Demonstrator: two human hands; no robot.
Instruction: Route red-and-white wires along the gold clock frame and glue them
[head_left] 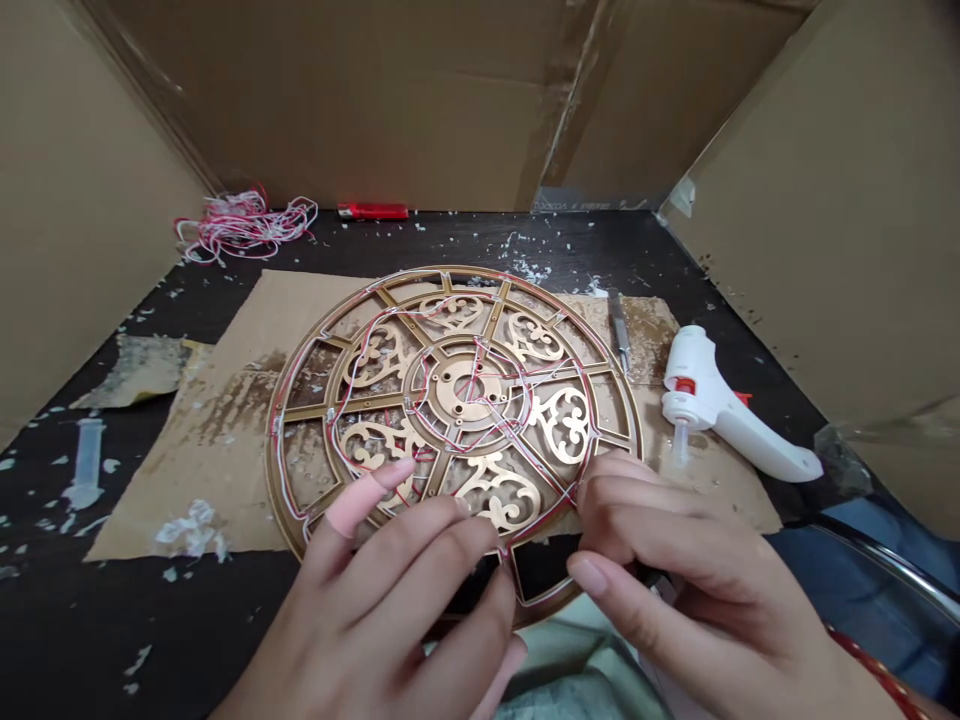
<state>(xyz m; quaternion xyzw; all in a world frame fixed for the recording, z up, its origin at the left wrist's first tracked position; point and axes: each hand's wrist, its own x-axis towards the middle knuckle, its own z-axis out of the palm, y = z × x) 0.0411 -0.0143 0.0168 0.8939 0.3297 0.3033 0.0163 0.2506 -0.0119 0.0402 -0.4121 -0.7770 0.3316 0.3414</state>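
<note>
A round gold openwork frame (300,410), with spokes and scroll-shaped inserts, lies in front of me. Thin red and white wires (334,390) run along its rings and spokes. My left hand (412,590) is at the near part of the frame, fingers bent and closed where a wire reaches the fingertips. A pink finger cot (360,508) covers part of one of its fingers. My right hand (675,560) is curled at the near right rim, thumb pointing left. Whatever its bent fingers grip is hidden behind them.
Under the frame is a stained cardboard sheet (217,400). A white glue gun (720,410) lies to the right, near a slim metal tool (619,330). Behind are a wire bundle (247,225) and a red lighter (373,211). Cardboard walls (337,100) enclose the dark tabletop (450,235), strewn with white scraps.
</note>
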